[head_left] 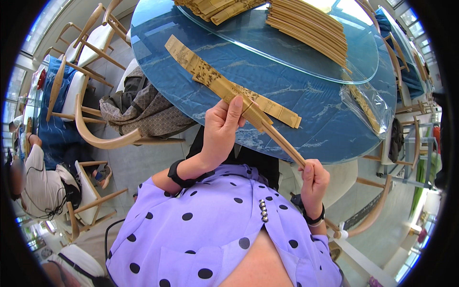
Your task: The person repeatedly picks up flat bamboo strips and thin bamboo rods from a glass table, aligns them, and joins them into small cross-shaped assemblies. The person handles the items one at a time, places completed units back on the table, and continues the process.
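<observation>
My left hand (222, 126) is closed on a tan printed paper sleeve (251, 112), its thumb pressed along the top. From the lower end of the sleeve comes a pair of wooden chopsticks (284, 146), whose tips my right hand (314, 184) pinches. Sleeve and chopsticks slant from upper left to lower right, held above the near edge of the table. Beneath them, more printed paper sleeves lie on the blue tabletop: one sleeve (179, 51) reaches to the upper left, another sleeve (282, 114) to the right. My left hand partly hides where they overlap.
The round blue marble-patterned table (306, 141) carries a glass turntable (260, 45). On it are a heap of paper sleeves (210, 10) and a row of thin tan sticks (306, 33). A clear plastic bag (375, 103) lies right. A patterned bag (146, 107) rests on a chair (103, 143).
</observation>
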`<state>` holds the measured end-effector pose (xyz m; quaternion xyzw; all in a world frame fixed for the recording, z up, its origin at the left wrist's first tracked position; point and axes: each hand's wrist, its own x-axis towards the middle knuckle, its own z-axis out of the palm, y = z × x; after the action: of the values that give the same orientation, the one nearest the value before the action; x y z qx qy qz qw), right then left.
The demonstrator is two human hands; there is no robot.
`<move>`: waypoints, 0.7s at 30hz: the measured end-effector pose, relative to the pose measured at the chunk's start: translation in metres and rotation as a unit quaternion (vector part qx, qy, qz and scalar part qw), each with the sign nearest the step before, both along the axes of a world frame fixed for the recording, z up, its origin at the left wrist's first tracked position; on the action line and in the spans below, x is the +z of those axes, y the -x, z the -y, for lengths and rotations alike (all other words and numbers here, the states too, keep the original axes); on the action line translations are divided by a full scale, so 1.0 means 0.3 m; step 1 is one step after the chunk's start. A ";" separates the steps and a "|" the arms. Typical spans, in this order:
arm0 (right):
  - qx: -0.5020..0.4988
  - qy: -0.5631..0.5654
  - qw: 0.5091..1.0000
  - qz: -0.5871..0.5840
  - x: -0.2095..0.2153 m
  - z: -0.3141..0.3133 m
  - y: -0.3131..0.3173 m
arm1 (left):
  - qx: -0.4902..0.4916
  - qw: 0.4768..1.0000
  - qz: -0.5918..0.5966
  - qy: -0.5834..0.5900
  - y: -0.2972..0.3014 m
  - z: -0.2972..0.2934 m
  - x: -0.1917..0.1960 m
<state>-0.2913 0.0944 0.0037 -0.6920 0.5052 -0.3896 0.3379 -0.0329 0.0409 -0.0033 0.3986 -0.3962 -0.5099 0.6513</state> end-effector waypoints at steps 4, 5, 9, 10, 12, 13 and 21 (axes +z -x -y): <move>0.001 0.007 1.000 0.002 0.007 0.004 -0.017 | -0.007 1.000 0.006 0.001 0.020 -0.010 -0.009; 0.002 0.010 1.000 0.005 0.006 0.006 -0.021 | -0.010 1.000 0.004 -0.001 0.020 -0.010 -0.008; 0.001 0.015 1.000 0.012 0.010 0.010 -0.023 | -0.015 0.999 -0.048 -0.006 -0.009 0.005 -0.003; 0.002 0.016 1.000 0.011 0.012 0.011 -0.023 | -0.006 0.999 -0.040 0.004 -0.008 0.009 -0.001; 0.003 0.018 1.000 0.009 0.012 0.012 -0.024 | 0.012 0.999 -0.022 0.024 -0.003 0.015 0.006; 0.004 0.019 1.000 0.008 0.009 0.012 -0.025 | 0.014 1.000 -0.011 0.021 0.000 0.012 0.005; 0.012 0.028 1.000 0.006 0.022 0.020 -0.045 | -0.019 0.999 -0.029 0.021 0.004 0.000 0.003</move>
<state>-0.2778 0.0883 0.0103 -0.7048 0.4837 -0.4037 0.3260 -0.0342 0.0408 -0.0025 0.3619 -0.3957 -0.5250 0.6609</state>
